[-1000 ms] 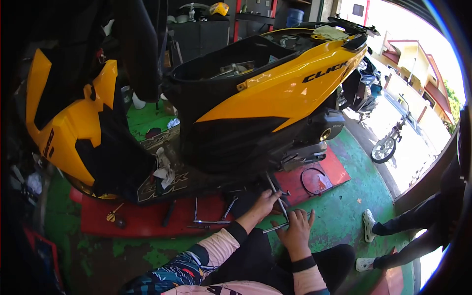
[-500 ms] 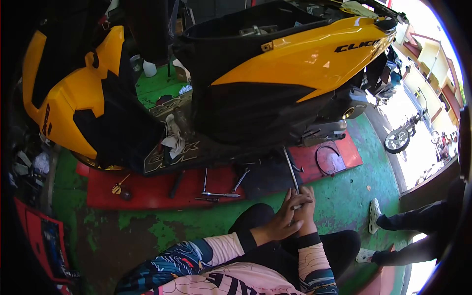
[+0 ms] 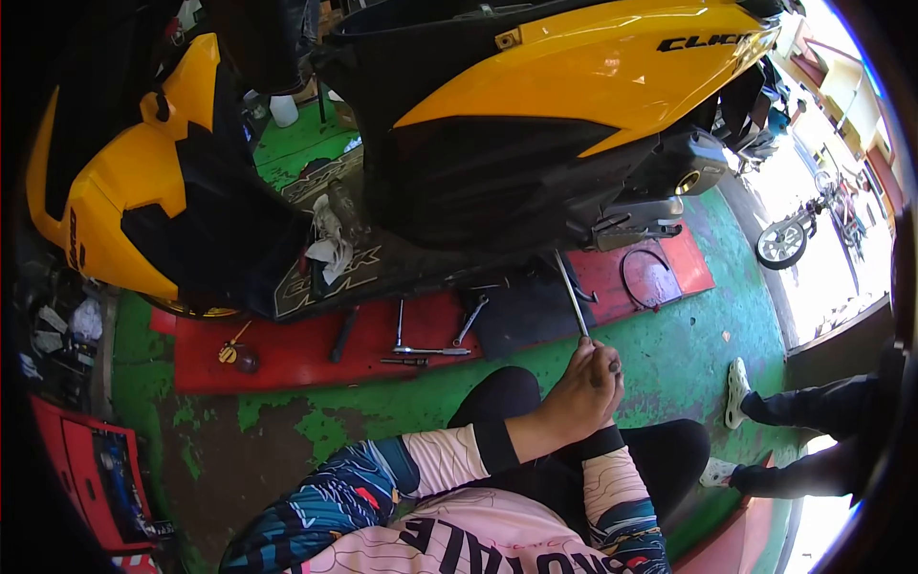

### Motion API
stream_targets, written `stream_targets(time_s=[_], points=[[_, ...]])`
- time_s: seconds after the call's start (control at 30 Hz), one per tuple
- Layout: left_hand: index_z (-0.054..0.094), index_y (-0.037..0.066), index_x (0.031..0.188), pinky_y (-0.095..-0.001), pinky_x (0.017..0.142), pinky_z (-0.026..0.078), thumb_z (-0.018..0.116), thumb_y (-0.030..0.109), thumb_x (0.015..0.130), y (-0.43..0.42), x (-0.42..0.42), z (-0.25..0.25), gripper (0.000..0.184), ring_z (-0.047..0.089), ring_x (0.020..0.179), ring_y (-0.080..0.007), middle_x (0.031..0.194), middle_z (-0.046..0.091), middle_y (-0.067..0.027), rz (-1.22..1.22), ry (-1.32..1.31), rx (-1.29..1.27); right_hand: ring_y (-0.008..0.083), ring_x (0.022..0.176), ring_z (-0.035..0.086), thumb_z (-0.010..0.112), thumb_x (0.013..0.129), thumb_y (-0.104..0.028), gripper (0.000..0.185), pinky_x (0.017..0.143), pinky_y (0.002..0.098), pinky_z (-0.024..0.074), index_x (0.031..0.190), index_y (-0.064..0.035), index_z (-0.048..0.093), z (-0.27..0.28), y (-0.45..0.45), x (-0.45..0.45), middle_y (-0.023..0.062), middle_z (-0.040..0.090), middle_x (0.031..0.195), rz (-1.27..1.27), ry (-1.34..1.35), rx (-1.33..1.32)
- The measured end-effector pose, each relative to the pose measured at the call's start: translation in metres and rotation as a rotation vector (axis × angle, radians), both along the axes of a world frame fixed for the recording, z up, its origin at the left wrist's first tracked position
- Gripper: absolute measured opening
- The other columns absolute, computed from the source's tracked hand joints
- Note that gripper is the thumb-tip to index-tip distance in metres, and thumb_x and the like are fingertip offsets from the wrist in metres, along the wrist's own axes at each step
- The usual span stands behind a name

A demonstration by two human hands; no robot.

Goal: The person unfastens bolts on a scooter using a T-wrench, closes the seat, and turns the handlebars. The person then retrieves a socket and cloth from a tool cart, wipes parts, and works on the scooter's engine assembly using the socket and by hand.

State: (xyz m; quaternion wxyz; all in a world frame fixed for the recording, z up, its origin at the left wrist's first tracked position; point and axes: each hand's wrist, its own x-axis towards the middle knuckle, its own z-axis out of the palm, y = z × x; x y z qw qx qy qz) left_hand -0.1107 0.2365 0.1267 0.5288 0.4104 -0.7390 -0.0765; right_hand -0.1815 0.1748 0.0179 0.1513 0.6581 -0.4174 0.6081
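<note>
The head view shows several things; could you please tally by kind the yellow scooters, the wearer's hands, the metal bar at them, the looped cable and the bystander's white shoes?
Yellow scooter: 1
Hands: 2, left hand and right hand, partly hidden
Metal bar: 1
Looped cable: 1
White shoes: 2
Total: 7

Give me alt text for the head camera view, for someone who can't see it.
Left hand and right hand together grip a metal bar angled toward the underside of a yellow-and-black scooter. Tools lie on the red platform below; another person stands at right.
</note>
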Motion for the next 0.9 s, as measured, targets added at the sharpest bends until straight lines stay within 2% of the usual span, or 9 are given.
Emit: stream_targets(time_s=[0.13,0.27,0.43,0.53,0.63,0.67,0.77,0.83,0.9], points=[[0.036,-0.005,0.104,-0.0513,0.096,0.039,0.063,0.003,0.085,-0.006,-0.006,-0.003,0.034,0.054,0.084,-0.0344,0.098,0.05,-0.0183,-0.028,-0.037,0.089,0.0157,0.069,0.049,0.061,0.094,-0.022,0.018,0.065,0.0342,0.0411,0.088,-0.0075,0.052,0.053,0.027,0.013,0.0045,0.055,0.085,-0.332,0.216,0.614],[0.036,-0.005,0.106,-0.0468,0.095,0.039,0.061,0.006,0.087,-0.012,-0.013,0.001,0.033,0.055,0.088,-0.0326,0.099,0.05,-0.0182,0.002,-0.189,0.296,0.0183,0.079,0.058,0.059,0.093,-0.028,0.022,0.077,0.0336,0.0488,0.105,-0.0098,0.061,0.098,0.048,0.03,0.007,0.061,0.104,-0.562,0.409,1.086],[0.036,-0.004,0.114,-0.0431,0.096,0.038,0.062,0.012,0.089,-0.007,0.001,0.023,0.039,0.056,0.094,-0.0322,0.1,0.051,-0.0185,-0.062,-0.113,0.388,0.021,0.066,0.054,0.061,0.093,-0.023,0.017,0.064,0.0362,0.0437,0.088,-0.0074,0.055,0.069,0.07,0.036,0.0074,0.058,0.084,-0.123,0.096,1.088],[0.04,-0.001,0.122,-0.0406,0.097,0.039,0.062,0.021,0.091,0.004,0.043,0.038,0.044,0.056,0.104,-0.0323,0.109,0.054,-0.0173,-0.446,0.095,0.423,0.0227,0.059,0.051,0.061,0.094,-0.02,0.024,0.057,0.0378,0.0407,0.078,-0.006,0.051,0.048,0.077,0.007,0.0076,0.056,0.072,0.133,-0.105,1.066],[0.045,0.002,0.127,-0.0391,0.1,0.04,0.061,0.028,0.093,0.022,0.095,0.005,0.045,0.054,0.114,-0.031,0.118,0.055,-0.0155,-0.429,0.294,0.337,0.0244,0.051,0.049,0.062,0.094,-0.016,0.033,0.049,0.0393,0.0376,0.067,-0.0045,0.047,0.03,0.08,-0.031,0.0079,0.054,0.06,0.383,-0.315,1.019],[0.047,0.002,0.127,-0.0387,0.101,0.04,0.06,0.027,0.094,0.029,0.114,-0.017,0.043,0.053,0.116,-0.0301,0.121,0.055,-0.0148,-0.313,0.284,0.421,0.0244,0.051,0.049,0.062,0.094,-0.016,0.033,0.049,0.0393,0.0376,0.067,-0.0045,0.047,0.03,0.08,-0.03,0.0079,0.054,0.06,0.391,-0.31,1.024],[0.047,0.003,0.127,-0.0371,0.1,0.042,0.057,0.023,0.097,0.061,0.174,-0.108,0.038,0.053,0.118,-0.0272,0.124,0.054,-0.0144,0.072,0.289,0.678,0.0384,0.056,0.057,0.064,0.092,-0.02,0.024,0.052,0.0446,0.0435,0.076,-0.003,0.058,0.048,0.088,-0.009,0.0178,0.056,0.063,0.318,0.455,1.101],[0.044,0.004,0.129,-0.0357,0.097,0.044,0.054,0.022,0.099,0.093,0.199,-0.163,0.037,0.055,0.113,-0.0243,0.124,0.054,-0.0135,0.305,0.555,0.789,0.0383,0.063,0.061,0.062,0.092,-0.024,0.024,0.054,0.0472,0.0466,0.078,-0.0056,0.056,0.02,0.07,0.021,0.0185,0.06,0.067,0.483,0.514,0.992],[0.041,0.003,0.132,-0.0343,0.094,0.045,0.054,0.023,0.1,0.121,0.223,-0.181,0.04,0.055,0.109,-0.0214,0.125,0.054,-0.0126,0.486,0.503,0.717,0.0359,0.065,0.064,0.063,0.091,-0.027,0.024,0.056,0.0482,0.0477,0.083,-0.0053,0.056,-0.007,0.05,0.058,0.017,0.061,0.068,0.564,0.684,0.926]])
